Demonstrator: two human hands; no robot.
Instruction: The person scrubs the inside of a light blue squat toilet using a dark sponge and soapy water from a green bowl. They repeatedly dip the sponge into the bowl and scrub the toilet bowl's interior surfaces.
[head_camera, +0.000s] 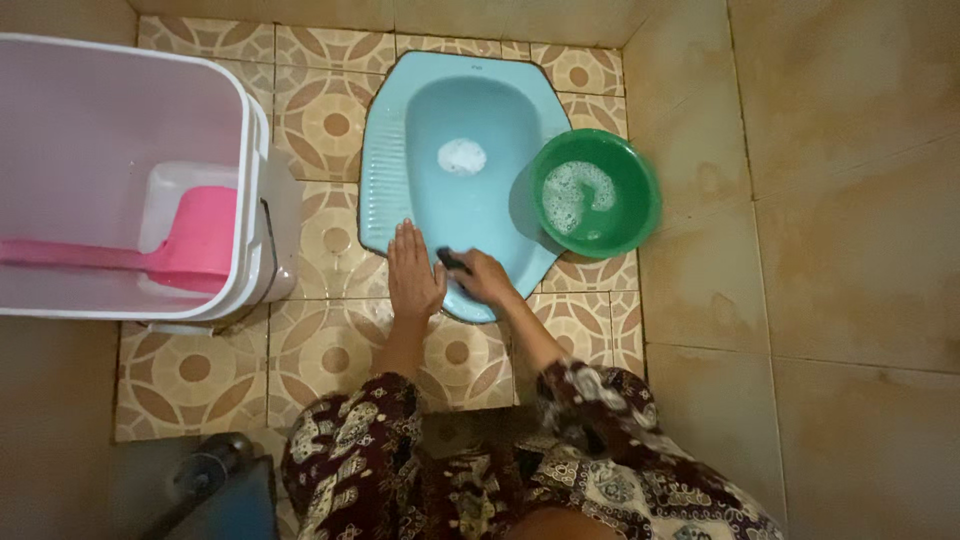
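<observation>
With the left hand (414, 272) flat, fingers together, on the near rim of the blue squat toilet (470, 120), the right hand (483, 278), clamped on a dark scrubber (452, 260), should rub firmly outward toward the soapy green basin (640, 200).

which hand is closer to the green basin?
Right. The right hand, gripping a dark scrubber, works the blue squat pan's near rim, just below-left of the green basin. The left hand lies flat on the rim farther left.
</observation>
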